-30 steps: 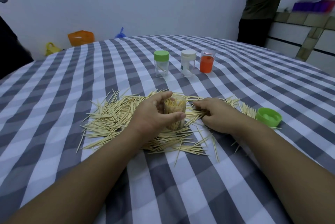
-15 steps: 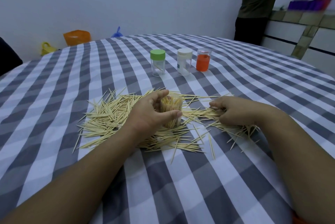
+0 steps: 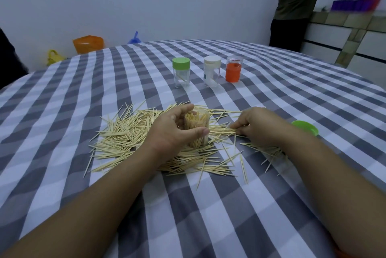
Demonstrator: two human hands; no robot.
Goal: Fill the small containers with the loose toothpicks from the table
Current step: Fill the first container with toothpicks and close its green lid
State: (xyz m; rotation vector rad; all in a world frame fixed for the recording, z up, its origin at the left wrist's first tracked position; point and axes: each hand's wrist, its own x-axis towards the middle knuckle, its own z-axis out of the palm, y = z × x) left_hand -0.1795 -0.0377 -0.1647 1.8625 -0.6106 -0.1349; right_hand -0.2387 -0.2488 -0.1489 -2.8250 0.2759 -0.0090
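Observation:
A clear container, packed with upright toothpicks, stands in the middle of a spread of loose toothpicks on the checked tablecloth. My left hand grips it, thumb in front and fingers behind. Just right of it, my right hand lies on the pile and pinches a few toothpicks at its fingertips. More toothpicks lie scattered under and around my right wrist. A loose green lid sits on the cloth to the right of my right hand.
Three small containers stand in a row farther back: one with a green lid, one with a white lid, one with an orange lid upside down. A person stands beyond the table's far right. Orange and yellow objects sit on the floor at the far left.
My right hand has slid a little left along the pile toward the container. The green lid is back in view. My left hand keeps holding the container.

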